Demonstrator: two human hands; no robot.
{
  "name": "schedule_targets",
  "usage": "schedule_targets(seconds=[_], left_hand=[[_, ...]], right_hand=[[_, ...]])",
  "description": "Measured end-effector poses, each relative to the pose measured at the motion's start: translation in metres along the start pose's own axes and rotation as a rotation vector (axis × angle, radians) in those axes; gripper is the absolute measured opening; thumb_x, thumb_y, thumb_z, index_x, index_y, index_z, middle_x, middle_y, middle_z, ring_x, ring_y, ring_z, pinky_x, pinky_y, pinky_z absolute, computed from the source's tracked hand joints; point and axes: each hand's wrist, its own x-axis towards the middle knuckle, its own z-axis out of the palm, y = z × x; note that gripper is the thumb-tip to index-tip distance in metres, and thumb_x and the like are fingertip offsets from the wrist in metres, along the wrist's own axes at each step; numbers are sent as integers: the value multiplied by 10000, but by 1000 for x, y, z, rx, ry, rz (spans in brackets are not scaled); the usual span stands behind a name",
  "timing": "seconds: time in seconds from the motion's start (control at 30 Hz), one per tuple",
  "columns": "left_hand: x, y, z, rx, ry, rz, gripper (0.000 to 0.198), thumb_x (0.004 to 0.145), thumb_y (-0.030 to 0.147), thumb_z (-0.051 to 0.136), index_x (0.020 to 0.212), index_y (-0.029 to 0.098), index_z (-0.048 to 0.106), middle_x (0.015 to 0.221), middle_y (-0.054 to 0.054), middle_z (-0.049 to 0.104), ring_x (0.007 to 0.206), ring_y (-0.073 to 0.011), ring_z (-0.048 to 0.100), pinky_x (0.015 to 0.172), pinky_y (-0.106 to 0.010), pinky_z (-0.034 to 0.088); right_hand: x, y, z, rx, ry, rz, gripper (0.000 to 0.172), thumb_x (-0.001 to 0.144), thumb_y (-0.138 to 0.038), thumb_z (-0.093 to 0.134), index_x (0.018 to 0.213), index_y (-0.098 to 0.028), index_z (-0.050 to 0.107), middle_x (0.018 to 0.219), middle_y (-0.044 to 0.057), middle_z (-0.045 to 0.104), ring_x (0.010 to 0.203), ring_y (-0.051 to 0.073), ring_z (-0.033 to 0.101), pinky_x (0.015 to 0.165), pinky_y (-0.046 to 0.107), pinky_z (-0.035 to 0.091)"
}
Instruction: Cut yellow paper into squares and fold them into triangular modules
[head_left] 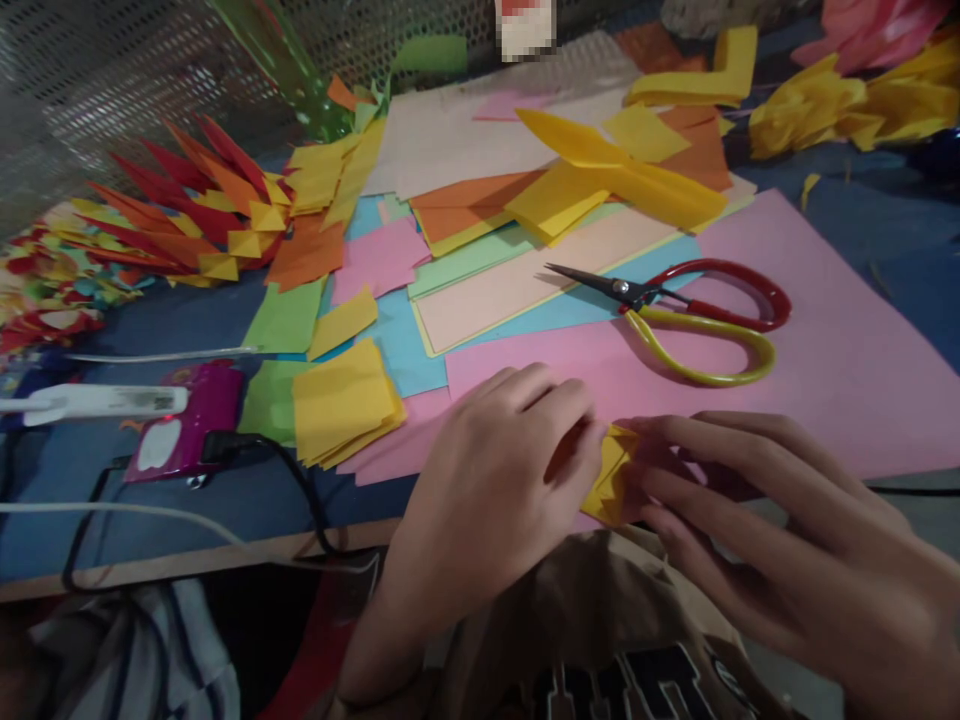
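Observation:
A small folded piece of yellow paper (613,478) is pinched between my two hands, above the near edge of the pink sheet (832,330). My left hand (510,470) has its fingers curled on the paper's left side. From the right, my right hand (780,510) presses its fingertips on the other side. Creases show on the paper, but its lower part is partly covered by fingers. Just beyond my hands lie scissors (637,292) with one red and one yellow-green handle, blades slightly parted. To the left sits a stack of yellow paper squares (346,402).
Red, orange and yellow folded paper points (217,205) stand at the left back. A purple power box (187,425) with a white plug and cables lies at the left. Coloured paper strips (510,275) cover the middle. Yellow crumpled paper (847,105) is at the right back.

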Motion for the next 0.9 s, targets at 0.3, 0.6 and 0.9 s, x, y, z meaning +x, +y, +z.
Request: schedule_targets(seconds=[0.3, 0.6, 0.9], left_hand=[[-6, -9, -5, -34, -48, 139, 142, 1152, 245, 596, 1153, 193, 728, 1077, -9, 688, 997, -160, 637, 896, -317, 488], [-2, -8, -4, 188, -121, 208, 97, 1085, 181, 690, 1152, 252, 686, 1145, 20, 677, 1066, -201, 613, 815, -330, 466], [-2, -11, 4, 43, -36, 149, 19, 1157, 223, 583, 1161, 233, 599, 1076, 24, 705, 1036, -182, 638, 914, -350, 501]], right_hand=[[9, -6, 0, 27, 35, 99, 138, 1001, -90, 765, 1121, -158, 777, 1281, 97, 755, 1148, 217, 714, 1019, 376, 612], [17, -13, 7, -90, 84, 139, 264, 976, -16, 746, 1205, -147, 730, 1175, 66, 814, 1031, 185, 781, 972, 294, 635], [21, -18, 10, -54, 100, 242, 260, 994, -4, 686, 1171, -193, 710, 1094, 27, 812, 946, 160, 765, 876, 264, 619]])
